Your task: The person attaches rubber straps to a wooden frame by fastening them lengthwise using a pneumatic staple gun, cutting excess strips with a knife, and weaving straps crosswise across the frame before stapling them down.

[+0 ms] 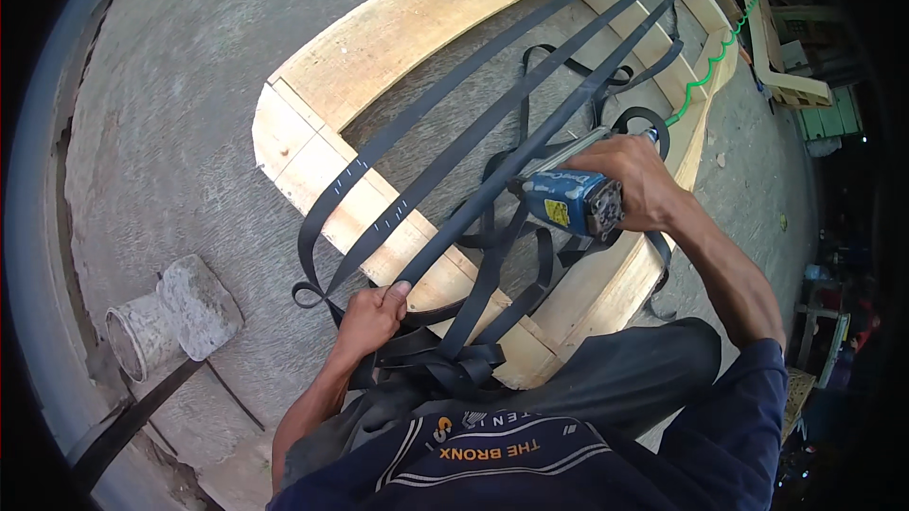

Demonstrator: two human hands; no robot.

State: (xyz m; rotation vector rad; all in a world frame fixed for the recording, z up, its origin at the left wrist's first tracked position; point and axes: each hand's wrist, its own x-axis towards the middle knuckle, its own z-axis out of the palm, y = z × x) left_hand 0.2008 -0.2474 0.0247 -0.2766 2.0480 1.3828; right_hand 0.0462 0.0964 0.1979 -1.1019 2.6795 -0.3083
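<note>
In the head view, a flat black strap is pinched by the left hand at the near edge of a pale wooden frame; a blue pneumatic stapler is clasped by the right hand, right of the strap.

Lettering on shirt and blue tool

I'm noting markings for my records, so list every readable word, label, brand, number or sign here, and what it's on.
I don't copy printed wording, but it stands here:
Dark navy cloth shirt: orange and white lettering, partly legible.
Blue-and-silver handheld air tool: pale lettering on its housing, slightly blurred.
Small yellow label on that tool: print too small to read.
</note>
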